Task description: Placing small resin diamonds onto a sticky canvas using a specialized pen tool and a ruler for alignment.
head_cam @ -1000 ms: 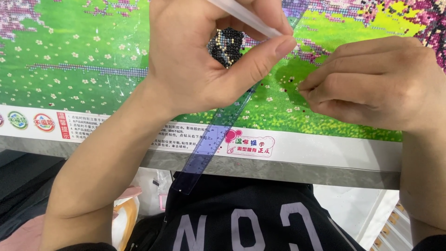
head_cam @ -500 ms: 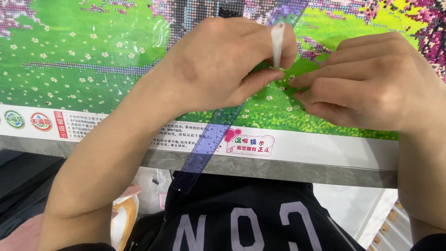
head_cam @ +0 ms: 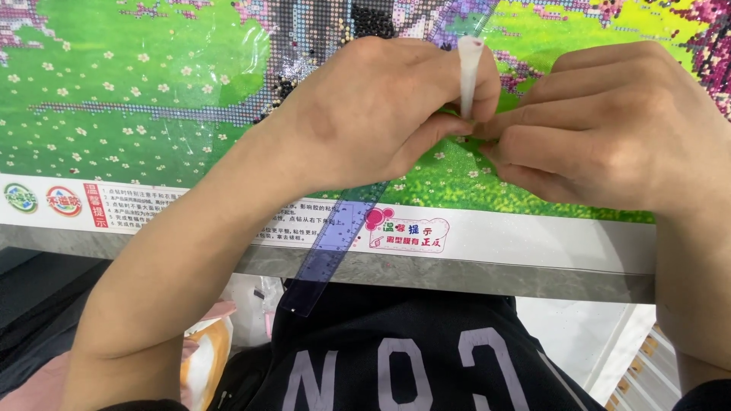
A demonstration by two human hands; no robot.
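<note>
**Both hands meet over the bead picture**

Head view: I am looking down on a bead picture (head_cam: 152,99), mostly green with small white flowers, lying on a grey worktop (head_cam: 472,274). Its white near border carries printed labels. My left hand (head_cam: 373,114) lies over the middle of the picture, fingers curled, pinching a white pen (head_cam: 469,72) that stands nearly upright, its open end up and its tip down where the two hands meet. My right hand (head_cam: 609,129) comes in from the right, fingers bunched tight, fingertips touching those of the left hand just at the pen's lower end; I cannot tell whether it holds anything. A see-through blue ruler (head_cam: 335,243) runs slantwise from under the left hand, over the white border and past the near edge of the worktop. Below that edge I see my dark shirt (head_cam: 396,358) with pale lettering.
</note>
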